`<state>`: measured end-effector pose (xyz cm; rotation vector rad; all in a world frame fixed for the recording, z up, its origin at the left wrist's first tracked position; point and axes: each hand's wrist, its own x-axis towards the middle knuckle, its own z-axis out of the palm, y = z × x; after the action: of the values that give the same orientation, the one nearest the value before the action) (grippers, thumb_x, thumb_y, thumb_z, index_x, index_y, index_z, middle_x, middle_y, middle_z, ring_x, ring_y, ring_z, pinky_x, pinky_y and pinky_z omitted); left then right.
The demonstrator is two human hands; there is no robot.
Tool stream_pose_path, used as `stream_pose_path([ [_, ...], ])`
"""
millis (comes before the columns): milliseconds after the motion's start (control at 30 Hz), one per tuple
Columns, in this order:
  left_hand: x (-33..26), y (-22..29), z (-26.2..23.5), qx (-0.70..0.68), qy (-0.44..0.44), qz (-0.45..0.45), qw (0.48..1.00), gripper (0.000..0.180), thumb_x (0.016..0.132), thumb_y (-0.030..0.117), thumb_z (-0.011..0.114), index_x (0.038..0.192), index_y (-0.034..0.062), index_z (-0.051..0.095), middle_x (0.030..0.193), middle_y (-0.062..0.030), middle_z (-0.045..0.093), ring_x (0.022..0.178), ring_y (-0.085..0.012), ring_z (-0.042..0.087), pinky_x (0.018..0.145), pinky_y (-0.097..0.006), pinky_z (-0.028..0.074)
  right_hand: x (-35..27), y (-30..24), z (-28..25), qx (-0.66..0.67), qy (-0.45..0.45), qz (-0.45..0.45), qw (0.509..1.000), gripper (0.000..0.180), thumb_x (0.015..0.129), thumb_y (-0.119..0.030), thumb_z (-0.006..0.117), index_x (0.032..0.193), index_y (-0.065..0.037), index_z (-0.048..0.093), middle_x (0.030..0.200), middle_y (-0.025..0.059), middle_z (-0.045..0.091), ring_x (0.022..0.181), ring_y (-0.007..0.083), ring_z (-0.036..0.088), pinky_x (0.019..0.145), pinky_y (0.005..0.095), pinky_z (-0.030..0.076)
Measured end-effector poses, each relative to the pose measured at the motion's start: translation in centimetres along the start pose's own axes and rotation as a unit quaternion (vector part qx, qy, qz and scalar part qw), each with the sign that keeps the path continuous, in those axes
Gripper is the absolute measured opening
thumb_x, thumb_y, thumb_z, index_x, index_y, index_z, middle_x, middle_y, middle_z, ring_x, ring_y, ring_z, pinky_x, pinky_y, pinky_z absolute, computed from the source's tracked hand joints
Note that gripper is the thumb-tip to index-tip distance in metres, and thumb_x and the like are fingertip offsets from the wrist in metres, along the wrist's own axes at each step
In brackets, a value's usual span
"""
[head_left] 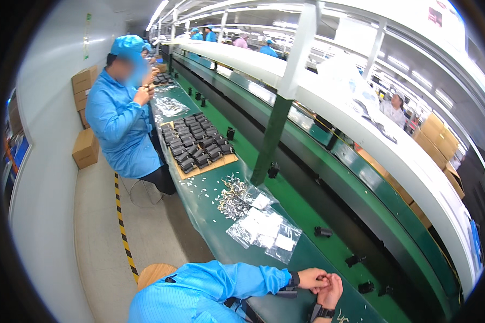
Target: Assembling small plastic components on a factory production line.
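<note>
Small pale pieces (342, 317) lie just beside two meeting hands.
Left hand (311, 279) and right hand (330, 292) touch, fingers curled close; whether they hold anything, I cannot tell. Clear bags (264, 229) lie left of the grip.

Ceiling tubes (157, 15) light my view brightly, with glare on the long white shelf (331, 90) at right. I see edges bow toward the dark rim; blur covers one person's head (128, 60).
</note>
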<state>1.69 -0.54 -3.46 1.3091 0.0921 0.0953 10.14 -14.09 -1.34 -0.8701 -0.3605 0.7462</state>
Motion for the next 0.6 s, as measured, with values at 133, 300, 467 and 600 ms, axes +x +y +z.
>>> stream_pose_path([
  [133,0.0,0.1,-0.3,0.029,-0.004,-0.009,1.0,0.039,0.103,0.023,0.065,0.132,-0.0009,0.055,0.104,-0.011,0.068,0.076,-0.0149,0.071,0.071,-0.03,0.062,0.2,0.1,0.7,0.002,0.032,-0.005,0.999,0.009,0.101,-0.007,0.059,0.106,0.0,0.061,0.096,0.014,0.07,0.081,0.0224,0.069,0.069,0.0333,0.058],
  [300,-0.2,0.1,-0.1,0.038,0.006,0.045,0.998,0.029,0.105,0.022,0.062,0.119,-0.0021,0.058,0.094,-0.0108,0.07,0.072,-0.0167,0.073,0.064,-0.03,0.061,0.3,0.0,0.2,-0.001,0.014,0.017,1.0,0.009,0.102,-0.006,0.059,0.107,0.0,0.063,0.099,0.0127,0.07,0.082,0.0178,0.067,0.068,0.0308,0.056],
  [467,-0.6,0.1,-0.2,0.02,-0.016,-0.003,1.0,0.043,0.104,0.021,0.064,0.138,-0.0017,0.051,0.111,-0.01,0.065,0.09,-0.0157,0.07,0.078,-0.032,0.063,0.2,0.2,-0.2,0.001,0.027,0.019,0.999,0.011,0.103,-0.008,0.058,0.109,0.0,0.063,0.097,0.0129,0.071,0.08,0.0188,0.068,0.069,0.0306,0.056],
  [600,-3.3,3.8,1.4,0.205,0.044,0.052,0.976,0.066,0.1,0.023,0.069,0.153,-0.0029,0.038,0.141,-0.0195,0.048,0.105,-0.0201,0.069,0.09,-0.032,0.058,-0.1,0.0,-0.8,0.025,0.044,0.016,0.999,0.014,0.106,-0.013,0.058,0.111,-0.001,0.062,0.095,0.0121,0.071,0.079,0.0188,0.068,0.071,0.0315,0.057],
])
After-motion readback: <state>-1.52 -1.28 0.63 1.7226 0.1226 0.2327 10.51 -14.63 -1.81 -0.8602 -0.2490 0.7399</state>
